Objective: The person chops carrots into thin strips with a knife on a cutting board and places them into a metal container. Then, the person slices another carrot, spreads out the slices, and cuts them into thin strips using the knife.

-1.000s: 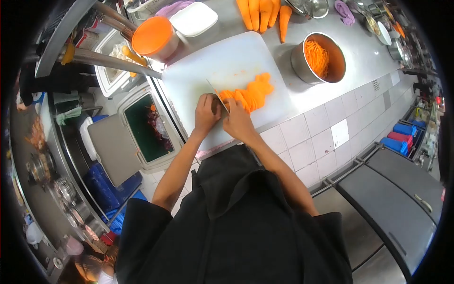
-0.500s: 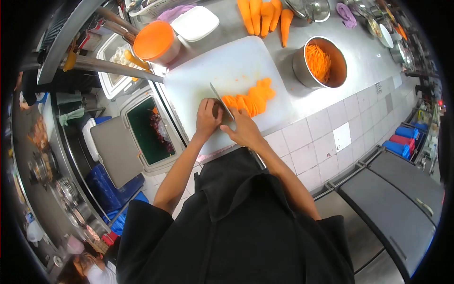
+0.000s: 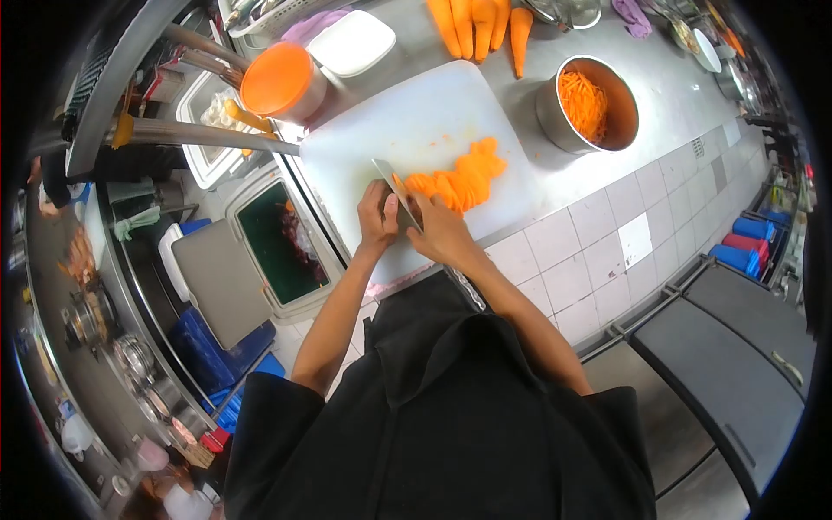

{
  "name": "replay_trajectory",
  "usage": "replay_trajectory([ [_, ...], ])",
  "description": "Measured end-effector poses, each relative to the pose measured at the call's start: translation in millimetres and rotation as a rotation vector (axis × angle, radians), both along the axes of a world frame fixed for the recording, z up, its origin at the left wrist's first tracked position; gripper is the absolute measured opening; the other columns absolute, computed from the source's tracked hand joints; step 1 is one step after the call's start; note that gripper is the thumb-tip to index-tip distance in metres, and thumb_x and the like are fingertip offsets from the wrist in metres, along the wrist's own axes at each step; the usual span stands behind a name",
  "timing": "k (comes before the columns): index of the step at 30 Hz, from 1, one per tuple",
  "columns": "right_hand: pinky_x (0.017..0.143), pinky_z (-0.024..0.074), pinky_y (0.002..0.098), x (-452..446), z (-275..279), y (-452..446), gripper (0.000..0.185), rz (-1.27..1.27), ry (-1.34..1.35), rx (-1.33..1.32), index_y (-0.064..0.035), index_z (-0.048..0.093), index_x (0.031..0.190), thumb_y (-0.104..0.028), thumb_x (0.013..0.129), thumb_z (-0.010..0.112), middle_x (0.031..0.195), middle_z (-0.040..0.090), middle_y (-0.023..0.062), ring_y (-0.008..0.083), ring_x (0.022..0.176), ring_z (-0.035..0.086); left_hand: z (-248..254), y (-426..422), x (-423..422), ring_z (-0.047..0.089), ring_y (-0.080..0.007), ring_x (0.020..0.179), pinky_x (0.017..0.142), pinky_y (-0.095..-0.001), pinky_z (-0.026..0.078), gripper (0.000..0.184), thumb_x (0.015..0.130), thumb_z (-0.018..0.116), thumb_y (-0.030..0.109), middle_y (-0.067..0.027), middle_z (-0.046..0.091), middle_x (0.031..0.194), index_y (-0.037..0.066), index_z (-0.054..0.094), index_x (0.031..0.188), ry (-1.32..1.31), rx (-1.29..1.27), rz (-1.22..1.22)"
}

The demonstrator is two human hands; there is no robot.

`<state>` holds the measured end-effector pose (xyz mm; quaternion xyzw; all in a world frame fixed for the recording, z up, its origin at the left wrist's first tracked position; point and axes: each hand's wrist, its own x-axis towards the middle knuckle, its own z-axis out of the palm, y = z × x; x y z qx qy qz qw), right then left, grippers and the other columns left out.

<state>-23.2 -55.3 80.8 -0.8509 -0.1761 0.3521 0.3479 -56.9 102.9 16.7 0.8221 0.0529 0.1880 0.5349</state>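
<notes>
My right hand [image 3: 438,227] is closed round the handle of a knife [image 3: 386,177], whose blade points up and left over the white cutting board [image 3: 347,147]. Just left of the blade is my left hand [image 3: 378,215], its fingers bent together; whatever they hold is hidden. Overlapping orange carrot slices [image 3: 468,180] lie on the board, right of the knife. A steel pot [image 3: 626,117] with shredded carrot [image 3: 582,104] stands to the right of the board.
Whole peeled carrots [image 3: 520,42] lie behind the board. An orange-lidded tub [image 3: 277,80] and a white container [image 3: 353,42] stand at the back left. Below the counter's left side is an open bin [image 3: 273,247]. A metal pole [image 3: 199,134] reaches the board's left corner.
The knife and my right hand have shifted slightly against my left hand, and the blade's angle has changed. My left hand's fingers have moved a little. The whole view has shifted slightly.
</notes>
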Motion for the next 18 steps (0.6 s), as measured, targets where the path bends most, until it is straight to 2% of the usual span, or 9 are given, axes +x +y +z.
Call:
replay_trajectory([
  [2, 0.085, 0.0518, 0.0458, -7.2, 4.5, -1.3, 0.069, -0.022, -0.119, 0.056, -0.0065, 0.044, 0.141, -0.03, 0.084, 0.074, 0.107, 0.059, 0.021, 0.0392, 0.098, 0.062, -2.6, -1.3, 0.8, 0.057, -0.0335, 0.074, 0.065, -0.0396, 0.045, 0.038, 0.094, 0.058, 0.035, -0.0182, 0.054, 0.081, -0.004, 0.062, 0.097, -0.009, -0.015, 0.027],
  [4, 0.084, 0.0518, 0.0457, -6.2, 9.4, -4.0, 0.066, -0.002, -0.099, 0.061, -0.0066, 0.046, 0.14, -0.031, 0.085, 0.075, 0.107, 0.059, 0.0201, 0.0393, 0.098, 0.063, -9.5, -3.1, 0.2, 0.057, -0.0313, 0.072, 0.063, -0.0385, 0.044, 0.044, 0.095, 0.057, 0.04, -0.0174, 0.054, 0.08, -0.004, 0.062, 0.097, -0.018, -0.034, 0.057],
  [6, 0.084, 0.0519, 0.0456, -1.4, 2.8, -12.4, 0.063, 0.021, -0.082, 0.071, -0.0067, 0.049, 0.138, -0.032, 0.086, 0.075, 0.107, 0.059, 0.0191, 0.0393, 0.097, 0.063, -14.6, -1.7, 0.4, 0.056, -0.0292, 0.072, 0.063, -0.0381, 0.044, 0.05, 0.095, 0.056, 0.046, -0.016, 0.055, 0.081, -0.003, 0.063, 0.098, 0.08, -0.039, 0.09],
  [8, 0.081, 0.053, 0.0467, 12.7, -20.6, -26.9, 0.049, -0.048, -0.175, 0.503, -0.0013, 0.06, 0.122, -0.028, 0.084, 0.075, 0.108, 0.059, 0.0189, 0.0392, 0.096, 0.064, -15.9, -4.7, 2.6, 0.056, -0.0292, 0.072, 0.063, -0.0379, 0.044, 0.051, 0.095, 0.056, 0.047, -0.0157, 0.056, 0.082, -0.003, 0.063, 0.099, 0.046, -0.041, 0.11],
  [9, 0.081, 0.053, 0.0467, 17.5, -14.5, -25.0, 0.049, -0.039, -0.174, 0.502, -0.0013, 0.06, 0.122, -0.028, 0.084, 0.075, 0.108, 0.059, 0.0189, 0.0392, 0.096, 0.064, -14.9, -6.5, 3.3, 0.056, -0.0292, 0.072, 0.062, -0.0376, 0.044, 0.051, 0.095, 0.055, 0.048, -0.0153, 0.056, 0.083, -0.002, 0.063, 0.099, 0.015, -0.042, 0.118],
  [11, 0.079, 0.0519, 0.0462, 24.6, -1.3, -23.2, 0.038, -0.122, -0.465, 0.029, -0.0069, 0.064, 0.117, -0.021, 0.084, 0.076, 0.106, 0.059, 0.0142, 0.0356, 0.095, 0.064, -12.1, -6.4, 3.6, 0.057, -0.0298, 0.073, 0.063, -0.0381, 0.044, 0.051, 0.095, 0.056, 0.048, -0.0154, 0.056, 0.084, -0.002, 0.064, 0.1, 0.01, -0.032, 0.118],
  [12, 0.079, 0.0519, 0.0462, 26.3, -6.5, -22.2, 0.038, -0.118, -0.469, 0.027, -0.0069, 0.064, 0.117, -0.021, 0.084, 0.076, 0.106, 0.059, 0.0142, 0.0356, 0.095, 0.064, -9.9, -6.6, 4.6, 0.057, -0.0304, 0.073, 0.064, -0.0386, 0.044, 0.05, 0.095, 0.056, 0.048, -0.0155, 0.057, 0.085, -0.001, 0.064, 0.101, 0.002, -0.022, 0.112],
  [14, 0.074, 0.0516, 0.0456, 29.2, -22.8, -18.5, 0.036, -0.034, -0.686, -0.026, -0.0076, 0.064, 0.11, -0.017, 0.078, 0.078, 0.102, 0.059, 0.0136, 0.0331, 0.089, 0.065, -13.1, -5.9, 2.6, 0.057, -0.0312, 0.074, 0.064, -0.0392, 0.045, 0.05, 0.095, 0.056, 0.048, -0.0157, 0.057, 0.086, -0.001, 0.064, 0.102, 0.035, -0.01, 0.111],
  [18, 0.071, 0.0513, 0.0449, 32.9, -32.9, -12.0, 0.037, 0.005, -0.833, 0.022, -0.0081, 0.064, 0.108, -0.014, 0.074, 0.079, 0.093, 0.06, 0.0126, 0.032, 0.082, 0.065, -7.2, -5.0, 2.6, 0.058, -0.033, 0.076, 0.066, -0.0405, 0.046, 0.049, 0.094, 0.056, 0.047, -0.0163, 0.057, 0.086, -0.001, 0.064, 0.102, 0.052, 0.015, 0.108],
])
